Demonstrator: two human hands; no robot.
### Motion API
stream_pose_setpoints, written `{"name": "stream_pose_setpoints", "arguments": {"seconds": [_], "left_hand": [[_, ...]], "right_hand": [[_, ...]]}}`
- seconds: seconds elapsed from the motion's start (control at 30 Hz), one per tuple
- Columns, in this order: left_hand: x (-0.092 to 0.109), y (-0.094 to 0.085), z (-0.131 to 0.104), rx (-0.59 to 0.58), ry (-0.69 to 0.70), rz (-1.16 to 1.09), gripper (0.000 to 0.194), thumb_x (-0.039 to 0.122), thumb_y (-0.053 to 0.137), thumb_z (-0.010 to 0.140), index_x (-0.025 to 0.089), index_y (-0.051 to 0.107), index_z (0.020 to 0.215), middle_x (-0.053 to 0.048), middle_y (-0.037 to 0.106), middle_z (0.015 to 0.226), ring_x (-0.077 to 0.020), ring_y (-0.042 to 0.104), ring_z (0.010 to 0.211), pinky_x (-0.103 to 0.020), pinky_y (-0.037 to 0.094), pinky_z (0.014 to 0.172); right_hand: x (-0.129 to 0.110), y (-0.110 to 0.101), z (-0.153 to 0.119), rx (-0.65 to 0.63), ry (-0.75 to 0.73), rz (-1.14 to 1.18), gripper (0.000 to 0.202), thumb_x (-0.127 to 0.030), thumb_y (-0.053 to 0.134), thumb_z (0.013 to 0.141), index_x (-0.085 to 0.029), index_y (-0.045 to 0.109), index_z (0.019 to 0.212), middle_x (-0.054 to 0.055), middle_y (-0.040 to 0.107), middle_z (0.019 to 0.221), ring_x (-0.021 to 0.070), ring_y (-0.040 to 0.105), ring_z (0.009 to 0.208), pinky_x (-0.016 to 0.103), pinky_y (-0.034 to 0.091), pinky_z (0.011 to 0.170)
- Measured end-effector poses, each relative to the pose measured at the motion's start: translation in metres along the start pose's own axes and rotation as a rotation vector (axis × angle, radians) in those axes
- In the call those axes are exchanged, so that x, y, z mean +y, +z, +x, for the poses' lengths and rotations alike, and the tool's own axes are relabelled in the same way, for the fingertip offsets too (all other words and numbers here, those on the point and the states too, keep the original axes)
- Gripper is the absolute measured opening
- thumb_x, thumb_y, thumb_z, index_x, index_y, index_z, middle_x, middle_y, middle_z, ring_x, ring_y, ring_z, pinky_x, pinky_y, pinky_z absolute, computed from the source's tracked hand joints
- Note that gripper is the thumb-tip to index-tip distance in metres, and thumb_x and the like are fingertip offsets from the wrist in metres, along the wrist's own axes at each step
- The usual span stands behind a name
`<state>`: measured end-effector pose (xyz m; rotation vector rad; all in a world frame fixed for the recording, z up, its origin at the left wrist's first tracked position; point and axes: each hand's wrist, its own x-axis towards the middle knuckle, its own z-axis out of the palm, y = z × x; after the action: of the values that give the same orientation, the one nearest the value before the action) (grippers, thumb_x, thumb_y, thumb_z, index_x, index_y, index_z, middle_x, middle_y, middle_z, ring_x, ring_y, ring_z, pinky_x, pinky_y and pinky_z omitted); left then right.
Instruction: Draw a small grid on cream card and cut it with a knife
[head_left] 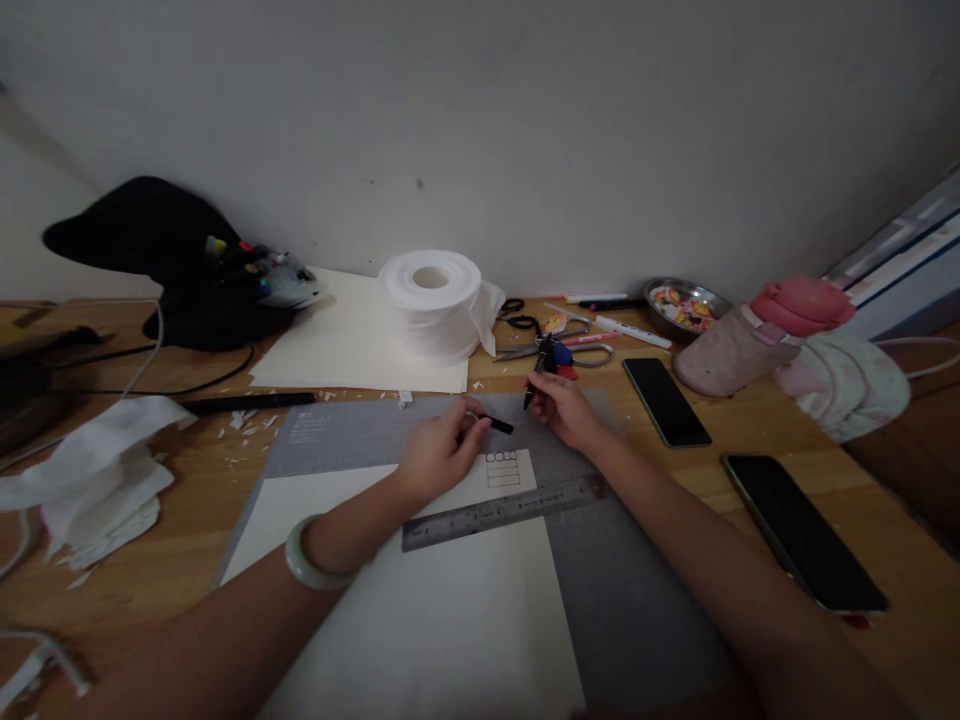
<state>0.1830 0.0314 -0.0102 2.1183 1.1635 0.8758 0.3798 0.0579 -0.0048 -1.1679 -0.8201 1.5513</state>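
My left hand (446, 445), with a pale bangle (315, 558) on the wrist, pinches a short black pen cap (496, 424) above the top of the white paper (427, 610). To its right, my right hand (564, 405) is closed around a dark pen (534, 385), held upright near the far edge of the grey cutting mat (622, 600). Just below the hands, a small black-lined grid (503, 470) is drawn on the paper. A steel ruler (487, 515) lies aslant across the paper and mat.
Behind the hands stand a tissue roll (431, 310) and scissors (592, 355). Two phones (666, 402), a pink bottle (757, 335) and a metal bowl (686, 310) are at the right. Crumpled tissue (105, 470), paper scraps and a black bag (187, 260) lie left.
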Motion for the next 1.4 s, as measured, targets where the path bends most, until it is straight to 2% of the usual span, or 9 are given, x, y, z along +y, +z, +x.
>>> {"name": "stream_pose_setpoints", "arguments": {"seconds": [0.17,0.33,0.43,0.57,0.77,0.93,1.17,1.4], "left_hand": [[0.0,-0.003,0.004,0.045,-0.04,-0.004,0.027,0.034,0.027,0.09,0.018,0.042,0.075,0.002,0.048,0.057,-0.0127,0.046,0.052,-0.023,0.032,0.05],[-0.001,-0.004,0.008,-0.057,-0.004,0.099,0.031,0.03,0.031,0.086,0.019,0.037,0.058,0.003,0.041,0.051,-0.0113,0.04,0.049,-0.022,0.027,0.047],[-0.002,-0.003,0.008,-0.112,0.022,0.124,0.029,0.029,0.034,0.085,0.018,0.041,0.06,0.003,0.042,0.051,-0.0106,0.04,0.048,-0.021,0.026,0.047],[-0.002,-0.003,0.006,-0.098,0.024,0.107,0.025,0.028,0.035,0.085,0.017,0.043,0.065,0.004,0.041,0.051,-0.0098,0.039,0.047,-0.021,0.027,0.047],[-0.004,0.003,0.007,-0.043,-0.025,-0.079,0.021,0.03,0.039,0.083,0.018,0.04,0.066,0.006,0.041,0.052,-0.0084,0.038,0.048,-0.019,0.029,0.046],[-0.008,0.007,0.008,-0.074,-0.01,-0.172,0.018,0.029,0.043,0.08,0.018,0.039,0.067,0.007,0.039,0.053,-0.0076,0.036,0.048,-0.018,0.029,0.046],[-0.005,0.003,0.006,-0.191,0.091,-0.085,0.011,0.022,0.045,0.078,0.018,0.042,0.067,0.007,0.044,0.054,-0.0067,0.038,0.047,-0.018,0.029,0.047],[-0.003,0.001,0.005,-0.185,0.077,0.0,0.009,0.021,0.047,0.078,0.018,0.045,0.07,0.007,0.047,0.054,-0.007,0.041,0.047,-0.018,0.029,0.046]], "right_hand": [[0.0,0.0,0.0,-0.01,0.02,0.005,0.031,-0.042,0.072,0.057,-0.017,0.056,0.066,-0.006,0.047,0.046,0.0061,0.042,0.039,0.02,0.024,0.037],[-0.001,0.0,0.0,-0.009,0.031,0.003,0.032,-0.042,0.072,0.056,-0.017,0.056,0.067,-0.006,0.048,0.048,0.0058,0.043,0.04,0.019,0.024,0.037],[-0.001,0.0,-0.001,-0.007,0.033,-0.006,0.031,-0.042,0.072,0.057,-0.017,0.056,0.067,-0.006,0.048,0.047,0.0059,0.043,0.04,0.019,0.024,0.037],[-0.001,0.001,-0.002,-0.006,0.041,-0.005,0.031,-0.042,0.071,0.057,-0.016,0.057,0.067,-0.006,0.049,0.047,0.006,0.044,0.04,0.019,0.025,0.037],[-0.001,0.0,-0.001,-0.009,0.026,-0.025,0.029,-0.042,0.069,0.061,-0.017,0.058,0.068,-0.006,0.049,0.047,0.0063,0.044,0.04,0.019,0.025,0.037],[-0.001,0.0,-0.001,-0.019,0.022,-0.012,0.029,-0.042,0.07,0.06,-0.016,0.058,0.066,-0.006,0.049,0.047,0.0063,0.044,0.04,0.02,0.026,0.038],[0.001,-0.002,0.0,-0.03,0.019,-0.013,0.03,-0.043,0.071,0.06,-0.016,0.058,0.069,-0.006,0.049,0.047,0.006,0.046,0.041,0.018,0.026,0.037],[0.001,-0.002,0.0,-0.033,0.018,-0.007,0.03,-0.043,0.07,0.06,-0.016,0.058,0.067,-0.006,0.049,0.046,0.0057,0.045,0.04,0.018,0.026,0.037]]}}
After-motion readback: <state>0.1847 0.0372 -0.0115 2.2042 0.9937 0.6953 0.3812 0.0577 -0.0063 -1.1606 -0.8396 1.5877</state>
